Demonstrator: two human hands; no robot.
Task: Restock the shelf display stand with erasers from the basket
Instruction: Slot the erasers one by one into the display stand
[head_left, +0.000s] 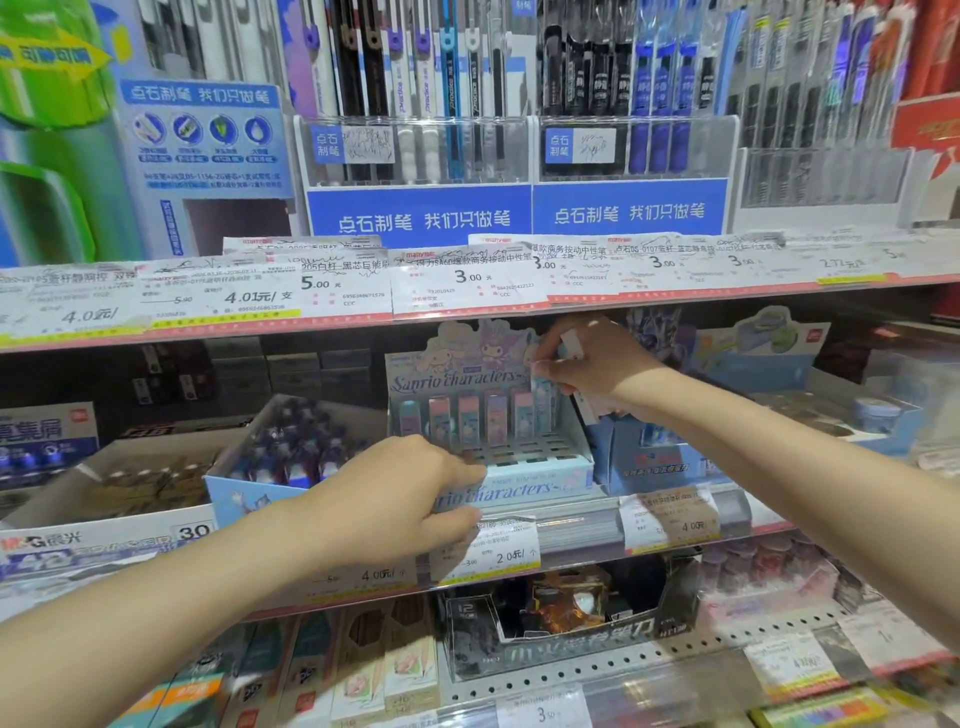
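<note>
i'm mid-restock at the display stand (540, 470) on the middle shelf, its far row filled and the near slots bare. my left hand (395, 499) grips its near-left front edge to steady it. my right hand (597, 364), reaching to the far right, pinches erasers (571, 345); next one needs lining up over a slot.

The middle shelf (576, 535) carries the pastel display stand (524, 480) at its centre. A blue carton (244, 491) sits just left, another blue box (649, 462) just right.
</note>
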